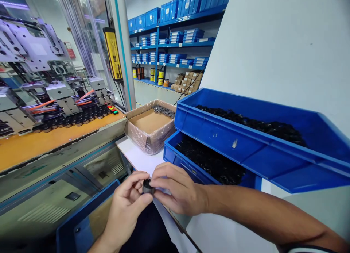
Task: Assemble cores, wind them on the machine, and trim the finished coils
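Observation:
A small dark round part (148,188), like a short ring or motor core, is pinched between the thumb and fingers of my left hand (127,203). From the right, my right hand (177,189) reaches over with its fingertips pressed on the part's upper edge. Whether the right fingertips hold a smaller piece of their own is hidden. Beyond the hands, small black parts (210,160) lie in the lower blue bin (188,167), and more black parts (254,123) fill the floor of the upper blue bin (213,127).
A plastic-lined cardboard box (149,140) holds rows of metallic round parts (165,110). On the left, an orange machine bench (68,136) carries a row of similar round parts (69,121). A blue crate (65,227) sits low at left. Blue shelving (177,45) stands behind.

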`<state>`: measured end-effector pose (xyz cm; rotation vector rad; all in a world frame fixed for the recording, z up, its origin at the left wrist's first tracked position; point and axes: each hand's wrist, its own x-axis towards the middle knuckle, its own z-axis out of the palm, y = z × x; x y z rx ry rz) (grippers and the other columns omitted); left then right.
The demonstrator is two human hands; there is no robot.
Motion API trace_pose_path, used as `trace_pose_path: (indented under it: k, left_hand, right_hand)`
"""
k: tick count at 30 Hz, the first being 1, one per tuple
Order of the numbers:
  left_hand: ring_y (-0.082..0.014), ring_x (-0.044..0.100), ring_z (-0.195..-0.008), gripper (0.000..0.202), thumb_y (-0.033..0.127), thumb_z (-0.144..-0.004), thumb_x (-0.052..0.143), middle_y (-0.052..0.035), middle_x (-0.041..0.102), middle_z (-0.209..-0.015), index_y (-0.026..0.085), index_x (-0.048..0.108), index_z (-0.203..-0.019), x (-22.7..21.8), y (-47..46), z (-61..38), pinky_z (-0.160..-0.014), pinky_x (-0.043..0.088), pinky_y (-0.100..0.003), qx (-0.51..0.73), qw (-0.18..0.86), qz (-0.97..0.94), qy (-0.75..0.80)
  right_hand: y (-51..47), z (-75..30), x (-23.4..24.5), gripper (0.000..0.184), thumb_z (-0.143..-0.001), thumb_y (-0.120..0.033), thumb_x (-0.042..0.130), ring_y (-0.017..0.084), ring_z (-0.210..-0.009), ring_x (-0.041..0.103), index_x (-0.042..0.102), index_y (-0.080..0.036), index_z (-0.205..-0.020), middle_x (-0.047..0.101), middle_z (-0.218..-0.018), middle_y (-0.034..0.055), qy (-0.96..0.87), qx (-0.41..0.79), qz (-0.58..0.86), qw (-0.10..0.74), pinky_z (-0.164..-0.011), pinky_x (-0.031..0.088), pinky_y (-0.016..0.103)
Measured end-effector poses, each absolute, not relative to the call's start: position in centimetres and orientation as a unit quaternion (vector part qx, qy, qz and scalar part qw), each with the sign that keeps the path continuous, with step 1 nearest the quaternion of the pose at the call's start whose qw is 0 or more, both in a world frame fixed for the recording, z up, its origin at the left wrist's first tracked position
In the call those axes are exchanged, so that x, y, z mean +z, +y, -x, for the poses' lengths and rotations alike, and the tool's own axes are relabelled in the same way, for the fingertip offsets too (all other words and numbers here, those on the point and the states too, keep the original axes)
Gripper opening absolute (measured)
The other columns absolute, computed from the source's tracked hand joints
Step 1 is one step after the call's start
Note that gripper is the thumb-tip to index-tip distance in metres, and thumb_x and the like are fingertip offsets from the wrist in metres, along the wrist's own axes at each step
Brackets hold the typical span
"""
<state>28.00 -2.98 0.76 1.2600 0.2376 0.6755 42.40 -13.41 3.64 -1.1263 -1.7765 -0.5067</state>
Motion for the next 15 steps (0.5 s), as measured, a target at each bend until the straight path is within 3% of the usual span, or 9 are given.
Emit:
trace_pose_path:
  k: [5,9,12,15]
  left_hand:
    - [-0.0198,0.072,-0.089,0.03,0.041,-0.087,0.069,-0.0063,0.077,-0.09,0.027,0.072,-0.114,0.1,-2.7,-28.0,-0.083,0.057,-0.03,0.249,0.814,-0.517,0.085]
    - [-0.0218,0.069,-0.103,0.032,0.028,-0.083,0.075,-0.0076,0.075,-0.11,0.028,0.073,-0.114,0.1,-2.0,-27.5,-0.091,0.055,-0.03,0.35,0.659,-0.662,0.071]
    - [-0.0181,0.071,-0.091,0.029,0.018,-0.077,0.08,-0.0033,0.076,-0.097,0.03,0.077,-0.104,0.8,-1.4,-27.5,-0.083,0.055,-0.025,0.423,0.504,-0.753,0.016]
    - [-0.0157,0.071,-0.078,0.027,0.016,-0.078,0.078,-0.001,0.076,-0.084,0.029,0.078,-0.102,1.3,-1.1,-27.6,-0.075,0.056,-0.023,0.448,0.441,-0.778,-0.011]
  right_hand:
    - [-13.4,-42.6,3.8,0.02,-0.091,-0.013,0.061,0.02,-0.092,0.065,0.058,-0.012,-0.111,0.067,-0.096,0.0126,-0.721,-0.201,0.462,0.475,-0.08,0.06,0.035]
    - [-13.5,-42.7,3.9,0.019,-0.094,-0.013,0.056,0.02,-0.09,0.064,0.058,-0.012,-0.112,0.068,-0.094,0.0124,-0.731,-0.193,0.463,0.463,-0.078,0.061,0.036]
    - [-13.7,-42.5,4.0,0.019,-0.095,-0.014,0.053,0.02,-0.087,0.064,0.058,-0.012,-0.113,0.067,-0.092,0.0113,-0.733,-0.185,0.471,0.454,-0.076,0.06,0.035]
    - [-13.8,-42.2,3.9,0.018,-0.096,-0.013,0.051,0.019,-0.084,0.063,0.058,-0.011,-0.112,0.067,-0.089,0.0106,-0.735,-0.166,0.478,0.451,-0.074,0.06,0.033]
